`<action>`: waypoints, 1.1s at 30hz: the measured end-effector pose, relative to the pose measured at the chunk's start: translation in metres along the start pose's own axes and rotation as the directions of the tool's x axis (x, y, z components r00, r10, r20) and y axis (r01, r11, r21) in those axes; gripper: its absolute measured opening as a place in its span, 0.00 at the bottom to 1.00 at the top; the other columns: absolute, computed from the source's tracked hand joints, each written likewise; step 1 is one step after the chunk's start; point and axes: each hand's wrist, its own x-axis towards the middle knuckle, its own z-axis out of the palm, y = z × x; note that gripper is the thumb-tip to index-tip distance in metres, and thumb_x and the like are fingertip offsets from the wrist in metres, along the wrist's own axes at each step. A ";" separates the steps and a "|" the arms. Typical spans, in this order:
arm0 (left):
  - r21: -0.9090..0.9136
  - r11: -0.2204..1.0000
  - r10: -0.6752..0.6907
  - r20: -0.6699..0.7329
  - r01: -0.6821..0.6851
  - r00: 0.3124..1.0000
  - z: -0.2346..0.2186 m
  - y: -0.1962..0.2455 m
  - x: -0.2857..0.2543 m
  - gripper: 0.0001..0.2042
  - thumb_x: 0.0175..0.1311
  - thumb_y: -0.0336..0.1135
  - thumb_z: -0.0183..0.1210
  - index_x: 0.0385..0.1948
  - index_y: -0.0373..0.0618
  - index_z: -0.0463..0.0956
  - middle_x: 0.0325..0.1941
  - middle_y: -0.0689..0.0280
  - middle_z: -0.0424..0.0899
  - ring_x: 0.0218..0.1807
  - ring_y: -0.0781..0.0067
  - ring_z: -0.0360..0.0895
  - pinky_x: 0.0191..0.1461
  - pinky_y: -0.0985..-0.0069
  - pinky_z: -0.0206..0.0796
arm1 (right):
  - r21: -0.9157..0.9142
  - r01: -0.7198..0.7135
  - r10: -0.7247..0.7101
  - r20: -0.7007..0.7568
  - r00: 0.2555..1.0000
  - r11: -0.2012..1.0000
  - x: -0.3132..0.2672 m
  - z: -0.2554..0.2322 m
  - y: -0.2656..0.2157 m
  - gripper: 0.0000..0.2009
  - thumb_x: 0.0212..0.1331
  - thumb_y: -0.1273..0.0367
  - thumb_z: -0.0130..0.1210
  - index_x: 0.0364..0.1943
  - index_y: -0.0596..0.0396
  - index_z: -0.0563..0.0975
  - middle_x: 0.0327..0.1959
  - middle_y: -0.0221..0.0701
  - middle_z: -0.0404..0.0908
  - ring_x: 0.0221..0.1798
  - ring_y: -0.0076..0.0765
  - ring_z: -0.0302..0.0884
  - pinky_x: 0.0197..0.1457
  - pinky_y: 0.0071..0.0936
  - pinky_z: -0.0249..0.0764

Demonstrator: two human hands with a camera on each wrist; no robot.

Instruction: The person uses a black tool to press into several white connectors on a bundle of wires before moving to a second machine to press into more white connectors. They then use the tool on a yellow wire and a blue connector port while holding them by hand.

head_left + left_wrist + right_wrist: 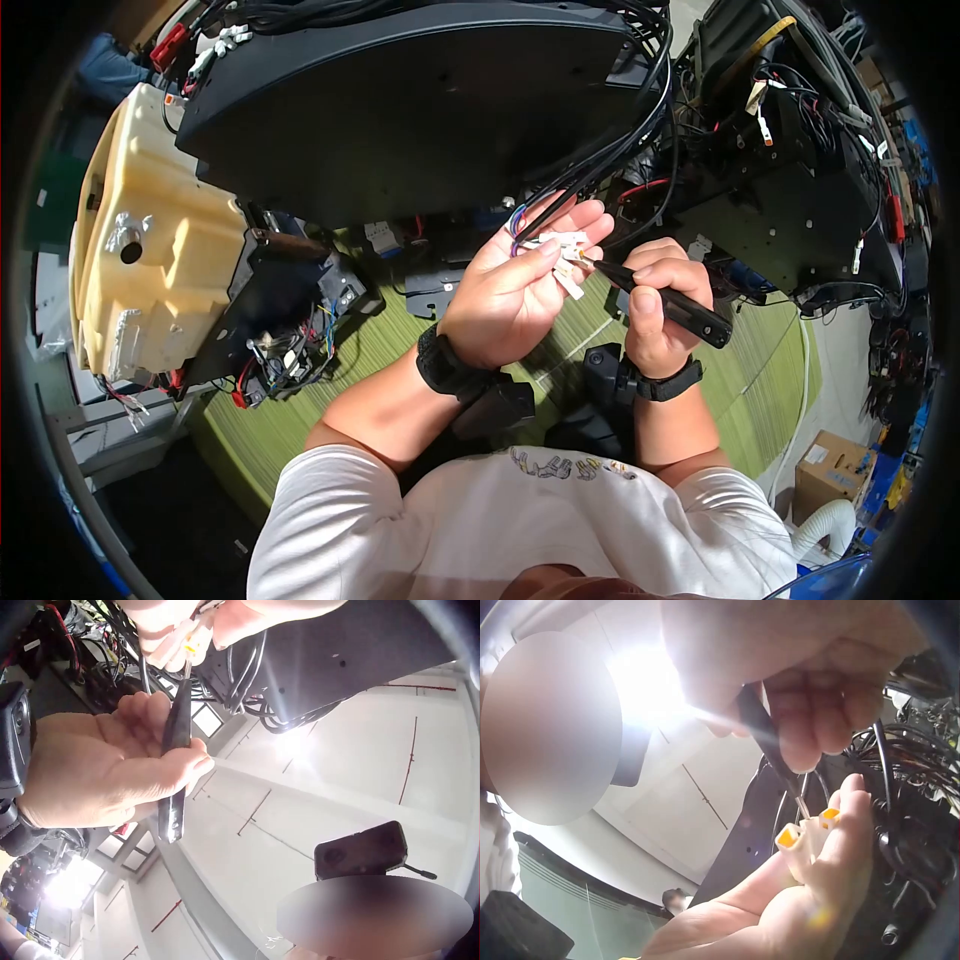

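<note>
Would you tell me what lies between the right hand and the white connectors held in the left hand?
Only the black tool that the right hand grips; its thin tip reaches the white connectors in the left hand, clearest in the right wrist view.

A green striped floor mat [760, 390] lies under bright white ceiling lights [296, 742].

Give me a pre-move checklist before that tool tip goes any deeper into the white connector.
1. Left hand holds the white connector in its fingers: ok.
2. Right hand has a full grip on the black tool: ok.
3. Tool tip meets the connector between its two orange-ended housings: ok.
4. Tip seated in the correct slot: cannot tell, too small.
5. Coloured wires behind the connector slack and unpinched: cannot tell.
6. Black cable bundle clear of the tool: ok.
</note>
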 end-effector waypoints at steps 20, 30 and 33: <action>0.064 0.998 -0.014 -0.062 0.018 0.998 0.001 0.001 0.000 0.16 0.62 0.25 0.40 0.53 0.41 0.59 0.50 0.55 0.70 0.52 0.61 0.69 0.50 0.69 0.65 | 0.058 -0.012 0.014 -0.040 0.999 0.998 0.002 0.000 0.002 0.08 0.50 0.68 0.54 0.28 0.57 0.69 0.20 0.32 0.72 0.23 0.30 0.68 0.30 0.25 0.65; 0.100 0.995 0.032 -0.152 -0.017 0.988 0.000 0.006 0.003 0.16 0.62 0.24 0.40 0.53 0.40 0.59 0.53 0.53 0.68 0.54 0.58 0.67 0.54 0.65 0.64 | 0.140 0.007 0.014 -0.152 0.988 0.990 0.004 -0.004 0.005 0.08 0.50 0.69 0.52 0.28 0.57 0.66 0.21 0.33 0.70 0.25 0.27 0.63 0.31 0.24 0.61; 0.048 0.999 -0.018 -0.093 0.022 0.995 -0.003 0.005 0.003 0.16 0.62 0.25 0.39 0.53 0.40 0.59 0.53 0.51 0.67 0.54 0.57 0.67 0.54 0.64 0.63 | 0.168 -0.027 0.051 -0.141 0.989 0.985 0.004 -0.002 0.005 0.08 0.51 0.69 0.51 0.28 0.57 0.66 0.22 0.33 0.69 0.25 0.27 0.63 0.32 0.23 0.62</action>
